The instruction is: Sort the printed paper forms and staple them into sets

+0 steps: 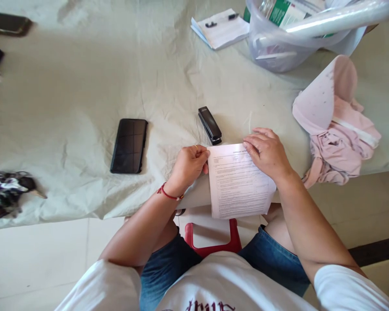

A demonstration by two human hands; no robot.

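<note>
A stack of printed sheets lies at the table's front edge, its lower part reaching out over my lap. My left hand pinches the stack's upper left corner, thumb on top and fingers curled. At the upper right corner, my right hand holds the sheets between the thumb and the fingers. Just beyond the top edge of the paper rests a closed black stapler, touched by neither hand. Whether the sheets are fastened together cannot be made out.
A black phone lies to the left, with a dark bundle of small items farther left. Pink cloth garments are heaped at right. Behind stand a clear plastic basin and a notepad. A red stool is below.
</note>
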